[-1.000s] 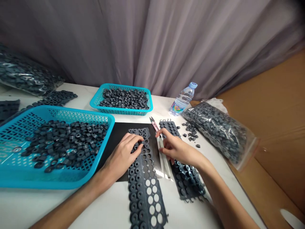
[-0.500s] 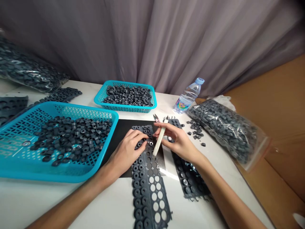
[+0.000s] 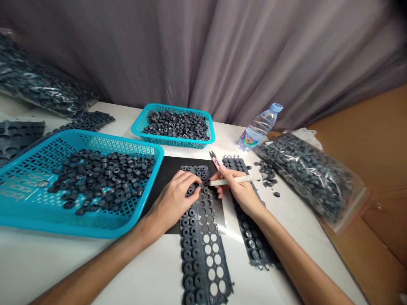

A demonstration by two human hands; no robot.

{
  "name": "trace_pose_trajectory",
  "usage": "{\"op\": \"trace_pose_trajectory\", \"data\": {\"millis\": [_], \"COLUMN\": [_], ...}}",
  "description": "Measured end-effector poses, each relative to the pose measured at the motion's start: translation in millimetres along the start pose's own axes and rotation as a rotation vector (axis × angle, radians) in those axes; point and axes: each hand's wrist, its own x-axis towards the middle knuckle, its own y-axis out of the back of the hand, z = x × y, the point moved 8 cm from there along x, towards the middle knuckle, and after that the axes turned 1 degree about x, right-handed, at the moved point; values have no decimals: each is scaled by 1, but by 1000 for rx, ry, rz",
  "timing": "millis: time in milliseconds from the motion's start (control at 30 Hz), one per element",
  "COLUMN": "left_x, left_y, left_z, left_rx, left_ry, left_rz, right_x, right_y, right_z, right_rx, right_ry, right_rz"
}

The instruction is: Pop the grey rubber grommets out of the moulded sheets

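Observation:
A black moulded rubber sheet (image 3: 203, 237) lies lengthwise before me, with rows of small rings on its left side and mostly bare round holes on its right. My left hand (image 3: 178, 195) rests on its upper part, thumb and fingers pinched together at the rings; what exactly lies between the fingertips is hidden. My right hand (image 3: 237, 186) is closed around a pale-handled craft knife (image 3: 244, 179), lying nearly level across the hand. Its blunt end points left at the sheet, close to the left fingertips. Thread snips (image 3: 215, 159) with pink on them lie just beyond the right fingers.
A large blue basket (image 3: 95, 231) of loose black rings stands left, a smaller basket (image 3: 173, 142) behind. A second rubber sheet (image 3: 254, 243) lies under my right forearm. Loose pieces (image 3: 269, 173), a water bottle (image 3: 257, 127) and a filled plastic bag (image 3: 311, 178) are at right.
The craft knife has swung from steeply upright to nearly level in my right hand, its blunt end now at the sheet. My left hand keeps its pinch. The whole view has shifted slightly.

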Motion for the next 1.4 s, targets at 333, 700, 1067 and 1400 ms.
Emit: {"op": "trace_pose_trajectory", "data": {"millis": [333,700,1067,1400], "left_x": [1,1,1,2], "left_y": [-3,-4,-3,-3], "left_z": [-1,3,4,7], "left_rx": [13,39,39,59], "left_ry": [-18,-35,-46,-52], "left_rz": [-1,-4,10,0], "right_x": [-2,0,2,3], "right_y": [-8,-11,-11,-11], "right_z": [7,11,9,13], "right_rx": [53,71,88,62], "right_ry": [-69,-23,14,13], "right_rz": [-118,-152,-112,-145]}}
